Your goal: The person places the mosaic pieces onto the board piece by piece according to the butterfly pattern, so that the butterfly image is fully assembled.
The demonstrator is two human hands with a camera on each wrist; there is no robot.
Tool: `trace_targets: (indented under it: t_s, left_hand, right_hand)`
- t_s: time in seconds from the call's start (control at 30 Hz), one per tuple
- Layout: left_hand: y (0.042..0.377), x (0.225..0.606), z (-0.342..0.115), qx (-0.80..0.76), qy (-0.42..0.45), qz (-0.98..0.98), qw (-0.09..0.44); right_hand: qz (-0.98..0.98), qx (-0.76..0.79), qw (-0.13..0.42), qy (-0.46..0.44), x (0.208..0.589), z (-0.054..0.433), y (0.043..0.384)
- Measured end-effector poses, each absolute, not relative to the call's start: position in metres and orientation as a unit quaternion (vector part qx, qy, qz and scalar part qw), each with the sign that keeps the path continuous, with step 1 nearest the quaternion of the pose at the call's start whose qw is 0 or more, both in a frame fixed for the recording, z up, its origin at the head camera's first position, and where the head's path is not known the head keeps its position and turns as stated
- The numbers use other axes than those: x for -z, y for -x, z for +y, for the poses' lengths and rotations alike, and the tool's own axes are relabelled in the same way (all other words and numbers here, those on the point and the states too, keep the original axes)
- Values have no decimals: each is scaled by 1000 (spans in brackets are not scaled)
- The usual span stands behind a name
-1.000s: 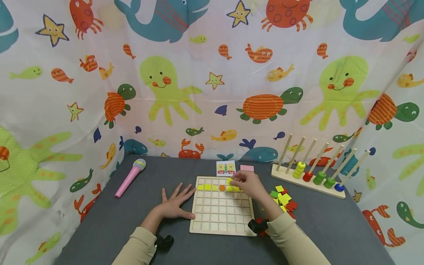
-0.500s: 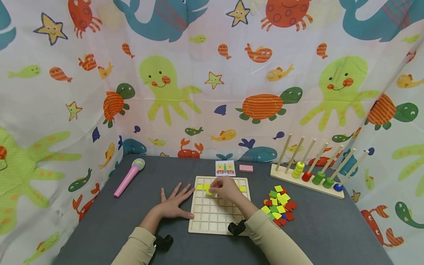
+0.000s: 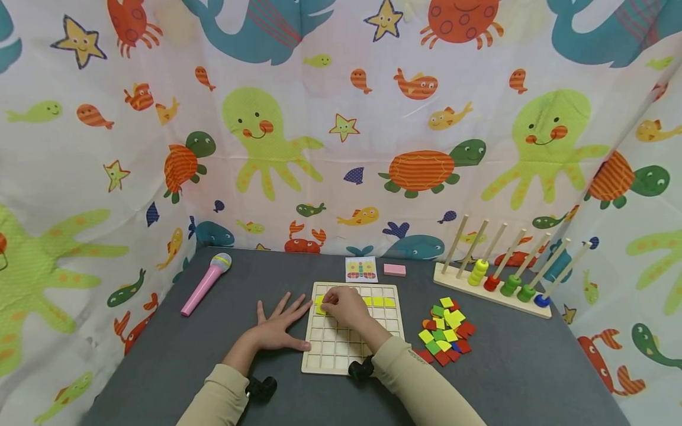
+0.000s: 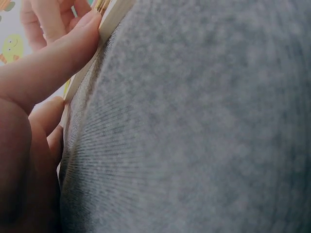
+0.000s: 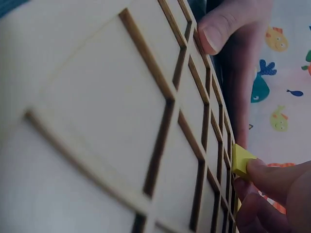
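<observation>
At the left end of the board's (image 3: pixel 329 350) second row, counted from the far side, our R hand (image 3: pixel 343 306) pinches one yellow tile (image 5: pixel 241 161) btw. thumb and finger, so the tips are apart only by this small piece. The tile is very close to the board; whether it already touches, we cannot tell. Our L hand (image 3: pixel 279 329) has the fingers spread wide on the table (image 3: pixel 303 405), w/ its thumb against the board's left edge, and holds nothing.

Compared w/ 1 sec. ago, our R hand has moved from the right part of this row to its left end. Thus three yellow squares (image 3: pixel 378 302) at the right are now well visible. For the work this means, we judge, that the attention is now on the left end. The middle cells are hidden under our hand, so their content we cannot confirm. The L hand is in approx. the same pos., prob. steadying the board.

Beyond the board lies the picture card (image 3: pixel 361 270); to the right, the loose pieces (image 3: pixel 447 331) in red, green, yellow, etc.
</observation>
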State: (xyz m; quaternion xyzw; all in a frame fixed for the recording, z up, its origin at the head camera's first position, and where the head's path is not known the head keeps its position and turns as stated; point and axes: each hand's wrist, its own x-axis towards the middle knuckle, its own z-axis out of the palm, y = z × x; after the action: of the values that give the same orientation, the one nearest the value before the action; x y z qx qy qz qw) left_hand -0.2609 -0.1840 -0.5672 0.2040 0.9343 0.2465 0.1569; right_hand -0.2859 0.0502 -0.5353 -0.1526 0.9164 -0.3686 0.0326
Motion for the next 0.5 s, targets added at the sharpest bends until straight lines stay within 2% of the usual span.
trace_targets:
  t_s: [0.37,0.5]
  left_hand:
    - [258,567,-185,-257,-209,932,147]
    - [260,568,-186,-257,-208,932,149]
  right_hand:
    - [941,293,-5,171,534,39,284]
    - [942,297,3,158,534,38,284]
